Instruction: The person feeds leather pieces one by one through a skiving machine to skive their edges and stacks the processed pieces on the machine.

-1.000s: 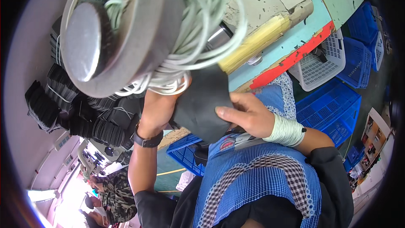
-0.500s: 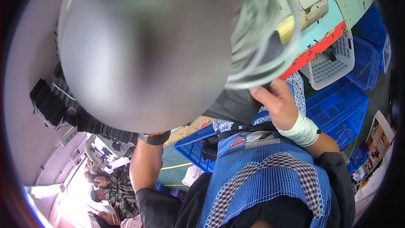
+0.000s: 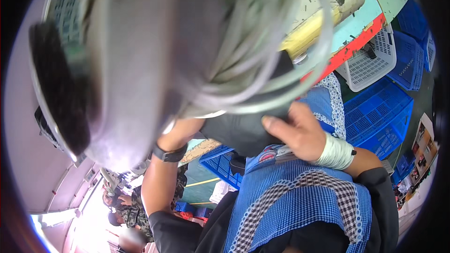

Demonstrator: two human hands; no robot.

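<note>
My right hand [image 3: 301,133], its wrist wrapped in white, pinches the edge of a dark grey-black piece of cloth [image 3: 239,133] between thumb and fingers. The cloth lies in front of my apron, at the table's near edge. At the cloth's left end is my left hand [image 3: 185,130], with a dark watch on its wrist. Its fingers are hidden behind a large, blurred grey-white round thing [image 3: 133,65] close to the camera. Pale curved rings [image 3: 323,42] on that thing's right side look like a fan's cage. They cover part of the cloth.
The worn table [image 3: 347,49] has a red edge and a yellow roll-like part. Right of me stand a white basket [image 3: 368,68] and blue crates [image 3: 375,112]. Another blue crate [image 3: 218,164] sits below the table. People in camouflage clothing [image 3: 136,213] are at the lower left.
The large round thing has shifted in view, showing a dark bristly patch at left. My right hand has come slightly lower and left with the cloth. More of my left hand shows.
</note>
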